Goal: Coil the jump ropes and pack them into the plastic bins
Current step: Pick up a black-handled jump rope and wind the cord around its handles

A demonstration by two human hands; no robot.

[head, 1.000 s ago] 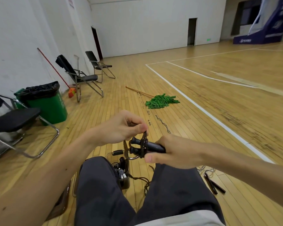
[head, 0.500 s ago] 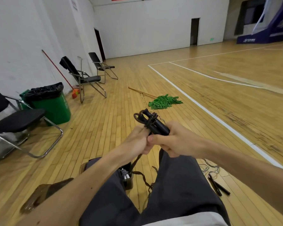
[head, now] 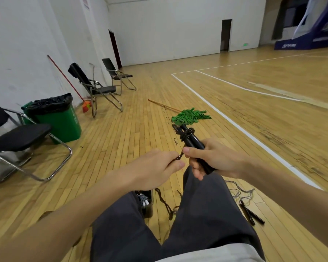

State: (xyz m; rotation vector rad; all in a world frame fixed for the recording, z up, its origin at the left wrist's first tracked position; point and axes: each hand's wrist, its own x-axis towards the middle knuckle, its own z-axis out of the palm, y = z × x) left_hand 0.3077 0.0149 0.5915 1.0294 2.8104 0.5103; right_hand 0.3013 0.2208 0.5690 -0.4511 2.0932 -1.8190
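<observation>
Your left hand [head: 155, 167] has eased back from right hand [head: 216, 157] | left pinches rope tail [head: 180, 157], right grips handles [head: 192, 142] | handles' axis points forward-left beyond right hand, left nearer tail

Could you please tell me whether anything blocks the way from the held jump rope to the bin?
Nothing visible does: the jump rope in the right hand is above the knees; the bin stands between them.
</observation>
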